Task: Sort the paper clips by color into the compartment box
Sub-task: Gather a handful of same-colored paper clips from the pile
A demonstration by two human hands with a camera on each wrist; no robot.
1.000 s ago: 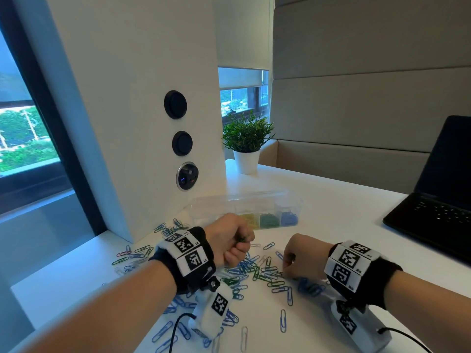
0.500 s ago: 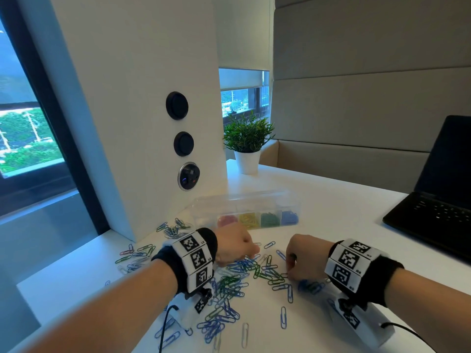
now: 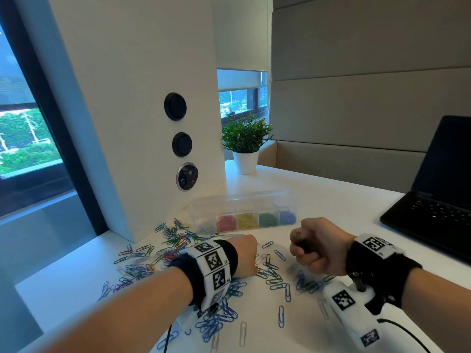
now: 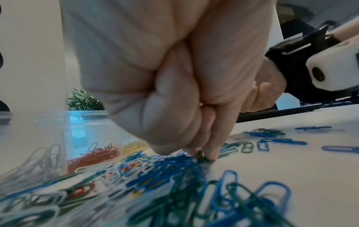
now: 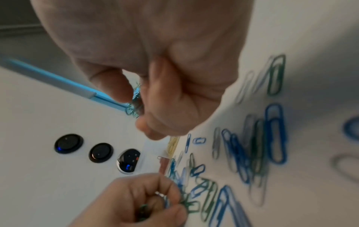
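Paper clips [image 3: 272,275] lie heaped on the desk [image 3: 331,200] between both hands. Left hand [image 3: 244,256] pinches green ones down in the pile; right hand [image 3: 316,248], raised and clenched on a green bunch, is nearer the compartment box [image 3: 244,207], which runs crosswise just beyond.

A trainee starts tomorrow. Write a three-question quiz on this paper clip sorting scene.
1. In the compartment box, which colour sits between the red clips and the green clips? A blue, B yellow, C white.
2. Fill in: the left hand has its fingers pinching a ___ paper clip on the table.
3. True or false: the laptop lies to the right of the compartment box.
Key: 1 B; 2 green; 3 true.
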